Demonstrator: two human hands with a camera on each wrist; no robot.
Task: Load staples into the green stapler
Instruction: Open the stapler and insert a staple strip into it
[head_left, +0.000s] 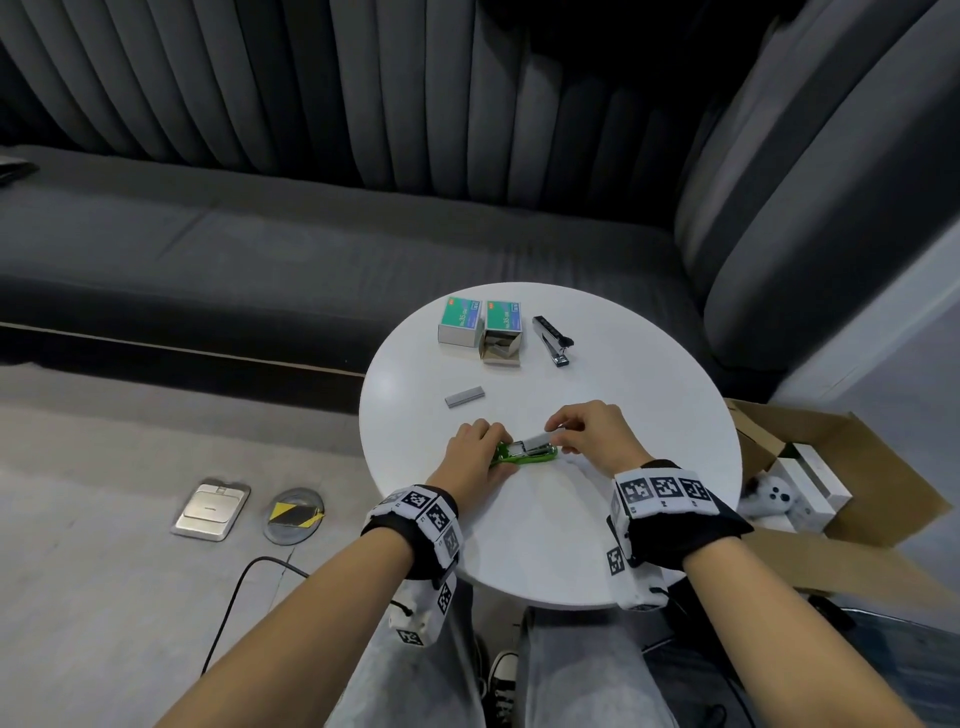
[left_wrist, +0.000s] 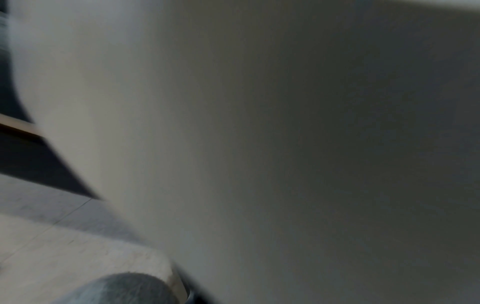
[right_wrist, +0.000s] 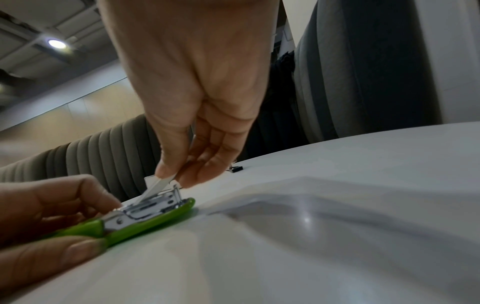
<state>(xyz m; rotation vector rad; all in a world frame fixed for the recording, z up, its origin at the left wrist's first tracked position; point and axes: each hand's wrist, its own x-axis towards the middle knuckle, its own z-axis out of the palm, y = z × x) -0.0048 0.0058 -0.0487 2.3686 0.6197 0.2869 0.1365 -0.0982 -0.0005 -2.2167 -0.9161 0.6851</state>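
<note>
The round white table (head_left: 649, 415) stood before a dark sofa (head_left: 260, 244), and the work was near its six o'clock edge, close to the person. At about twelve o'clock on the table lay two green staple boxes, one closed (head_left: 460, 320) and one open box (head_left: 502, 332) with its tray pulled out, and just to the right of them a black stapler (head_left: 551, 340), which was not part of the task. A loose strip of staples (head_left: 464, 396) lay between the boxes and the hands. The green stapler (right_wrist: 145, 224) lay flat on the table with its metal channel exposed. The left hand (head_left: 475, 454) gripped its rear end, with fingers curled around the green body. The right hand (right_wrist: 197, 115) pinched a staple strip (right_wrist: 155, 188) between the thumb and the fingers and held it tilted, the lower end touching the channel at its nine o'clock side. I judged the task to be about half done: the stapler was open and the strip was entering, but it was not yet lying flat inside, and the stapler was not yet shut. The left wrist view showed only a blur.
</note>
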